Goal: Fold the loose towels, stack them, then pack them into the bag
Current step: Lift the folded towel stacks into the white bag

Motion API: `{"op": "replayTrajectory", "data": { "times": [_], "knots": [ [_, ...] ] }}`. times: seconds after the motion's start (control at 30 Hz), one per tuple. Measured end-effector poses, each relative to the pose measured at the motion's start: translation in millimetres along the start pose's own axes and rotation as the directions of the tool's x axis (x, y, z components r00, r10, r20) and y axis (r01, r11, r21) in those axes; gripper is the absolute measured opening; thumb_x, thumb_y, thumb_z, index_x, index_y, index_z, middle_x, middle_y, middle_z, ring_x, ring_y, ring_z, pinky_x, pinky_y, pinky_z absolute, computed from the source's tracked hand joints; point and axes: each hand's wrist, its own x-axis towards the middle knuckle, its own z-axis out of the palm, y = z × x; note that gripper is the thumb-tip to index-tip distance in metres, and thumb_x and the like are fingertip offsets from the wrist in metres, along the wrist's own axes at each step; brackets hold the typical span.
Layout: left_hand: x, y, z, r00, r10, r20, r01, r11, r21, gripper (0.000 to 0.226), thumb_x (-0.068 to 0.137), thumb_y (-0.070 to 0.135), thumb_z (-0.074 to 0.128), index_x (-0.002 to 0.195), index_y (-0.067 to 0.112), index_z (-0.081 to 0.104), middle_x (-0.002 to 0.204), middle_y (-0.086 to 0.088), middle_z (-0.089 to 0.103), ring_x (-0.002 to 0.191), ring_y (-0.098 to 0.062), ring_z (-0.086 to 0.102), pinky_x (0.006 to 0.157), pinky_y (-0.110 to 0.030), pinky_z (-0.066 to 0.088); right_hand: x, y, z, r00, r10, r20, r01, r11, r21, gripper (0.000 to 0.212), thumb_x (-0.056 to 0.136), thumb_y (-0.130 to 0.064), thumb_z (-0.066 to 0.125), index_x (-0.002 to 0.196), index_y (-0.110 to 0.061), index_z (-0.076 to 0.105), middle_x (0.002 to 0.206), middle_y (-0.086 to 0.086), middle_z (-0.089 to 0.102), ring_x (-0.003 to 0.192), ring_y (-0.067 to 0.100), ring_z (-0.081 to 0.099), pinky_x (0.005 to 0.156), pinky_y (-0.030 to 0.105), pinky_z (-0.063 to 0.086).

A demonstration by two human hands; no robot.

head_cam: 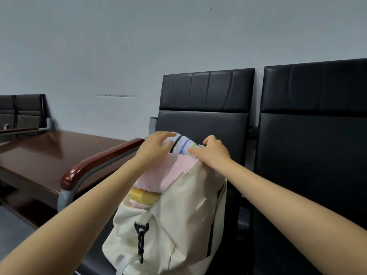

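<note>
A cream canvas bag [178, 221] stands upright on a black chair seat, its zipper open. A stack of folded towels sticks out of the opening: a white striped towel [183, 145] on top, a pink towel [166, 173] under it, a yellow towel [145, 196] lower down. My left hand [155, 147] rests with curved fingers on the left end of the striped towel. My right hand [211, 152] pinches the bag's top edge at the towel's right end.
Two black padded chairs [309, 135] stand against a grey wall. The bag's chair has a brown wooden armrest [95, 161] on the left. Beyond it lies a dark brown table [45, 153], with more black chairs [23, 110] at the far left.
</note>
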Motion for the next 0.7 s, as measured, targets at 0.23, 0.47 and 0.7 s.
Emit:
{"op": "replayTrajectory", "data": {
  "times": [0.23, 0.47, 0.7],
  "knots": [
    [12, -3, 44, 0.953, -0.120, 0.277, 0.035, 0.955, 0.294, 0.041, 0.098, 0.055, 0.034, 0.138, 0.051, 0.044, 0.157, 0.017, 0.023, 0.146, -0.012, 0.011, 0.116, -0.043, 0.021, 5, 2, -6, 0.994, 0.097, 0.043, -0.099, 0.994, 0.038, 0.026, 0.087, -0.004, 0.044, 0.062, -0.010, 0.040, 0.063, 0.011, 0.050, 0.057, 0.026, 0.043, 0.050, 0.028, 0.031],
    [6, -12, 50, 0.977, -0.147, 0.154, 0.114, 0.972, 0.207, 0.016, 0.096, 0.024, 0.044, 0.103, 0.025, 0.059, 0.096, 0.008, 0.056, 0.099, -0.019, 0.047, 0.077, -0.032, 0.040, -7, -52, 23, 0.989, -0.104, -0.100, 0.132, 0.935, 0.329, 0.026, 0.092, -0.004, 0.043, 0.110, -0.006, 0.062, 0.105, 0.007, 0.062, 0.100, 0.024, 0.055, 0.079, 0.024, 0.038],
    [-21, -39, 2, 0.867, -0.486, -0.112, 0.228, 0.585, -0.779, 0.031, 0.092, 0.005, 0.043, 0.100, 0.021, 0.069, 0.114, -0.002, 0.066, 0.108, -0.018, 0.060, 0.090, -0.036, 0.053, -35, -40, 60, 0.975, -0.221, 0.016, 0.220, 0.957, -0.188, 0.059, 0.092, -0.056, 0.041, 0.135, -0.015, 0.047, 0.135, 0.012, 0.050, 0.124, 0.032, 0.041, 0.103, 0.042, 0.031]
  ]
}}
